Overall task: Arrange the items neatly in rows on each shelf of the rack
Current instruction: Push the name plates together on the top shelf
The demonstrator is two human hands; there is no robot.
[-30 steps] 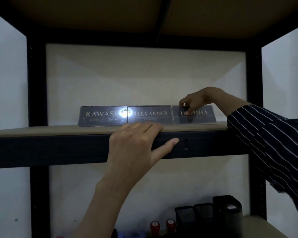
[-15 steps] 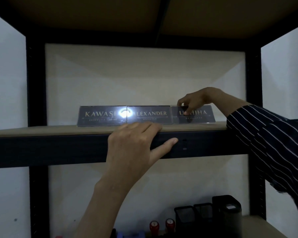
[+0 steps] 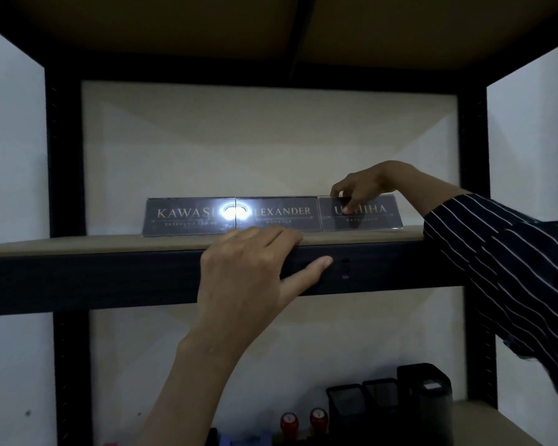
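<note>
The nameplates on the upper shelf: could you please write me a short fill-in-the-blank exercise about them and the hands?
1. The shelf holds ____ nameplates in a row.
2. The right hand pinches the plate reading ____.
3. The left hand rests on the shelf's front ____.
4. Glare hides the first letter of the ____ plate.

Missing words: three; Uchiha; edge; Alexander

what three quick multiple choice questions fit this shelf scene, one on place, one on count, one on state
1. Where does the left hand rest?
A. on the shelf's front edge
B. on a pen holder
C. on the wall

2. How many name plates stand on the upper shelf?
A. one
B. three
C. five

3. What is the right hand doing?
A. hanging free
B. pinching the right name plate
C. gripping a post

Answers: A, its fingers lie over the edge; B, three stand side by side; B, its fingers close on that plate's top.
</note>
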